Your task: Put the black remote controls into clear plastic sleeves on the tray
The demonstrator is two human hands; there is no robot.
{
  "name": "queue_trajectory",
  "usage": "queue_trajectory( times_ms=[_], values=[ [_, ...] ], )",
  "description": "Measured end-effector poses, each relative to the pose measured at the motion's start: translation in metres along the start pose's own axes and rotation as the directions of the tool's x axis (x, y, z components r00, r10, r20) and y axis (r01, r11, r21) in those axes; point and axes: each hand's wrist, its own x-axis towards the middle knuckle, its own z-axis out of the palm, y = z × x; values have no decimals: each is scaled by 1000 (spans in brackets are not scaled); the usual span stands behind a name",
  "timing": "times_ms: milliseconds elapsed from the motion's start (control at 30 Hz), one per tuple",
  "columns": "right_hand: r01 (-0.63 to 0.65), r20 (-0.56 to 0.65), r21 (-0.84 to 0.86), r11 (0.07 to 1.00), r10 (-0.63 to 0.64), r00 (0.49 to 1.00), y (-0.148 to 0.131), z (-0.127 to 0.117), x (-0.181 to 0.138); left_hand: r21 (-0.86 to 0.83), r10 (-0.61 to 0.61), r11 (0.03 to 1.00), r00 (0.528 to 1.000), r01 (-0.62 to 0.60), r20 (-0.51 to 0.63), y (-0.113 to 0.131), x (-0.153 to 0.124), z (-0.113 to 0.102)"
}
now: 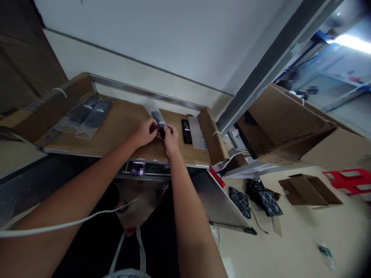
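Both of my hands meet over the cardboard-covered worktop (121,127). My left hand (146,132) and my right hand (171,138) are closed on a black remote control (161,129) that sits partly inside a clear plastic sleeve (153,110). The sleeve's open end sticks up beyond my fingers toward the wall. Just right of my right hand lies another black remote (187,131), bare, next to a flat empty sleeve (197,132).
Several bagged remotes (87,116) lie at the worktop's left. Cardboard walls edge the bench on both sides. An open cardboard box (290,127) stands at the right; on the floor below are a small box (307,190), black fans (255,197) and a red stool (349,180).
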Motion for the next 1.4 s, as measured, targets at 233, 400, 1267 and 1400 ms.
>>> queue_trajectory(
  times_ms=[233,400,1267,1400],
  values=[
    [62,-3,-106,992,-62,998,4,5,0,14,-26,1000,1000,26,-5,-1,2,-2],
    [56,-16,-233,971,-62,998,4,4,-1,27,19,999,999,-20,36,-4,3,-2],
    [169,-94,-551,817,-262,960,1,5,3,106,30,994,999,-33,27,7,-7,-5],
    [108,-43,-269,957,-124,991,2,0,5,103,-21,994,1000,22,-10,6,-7,-6]
  ],
)
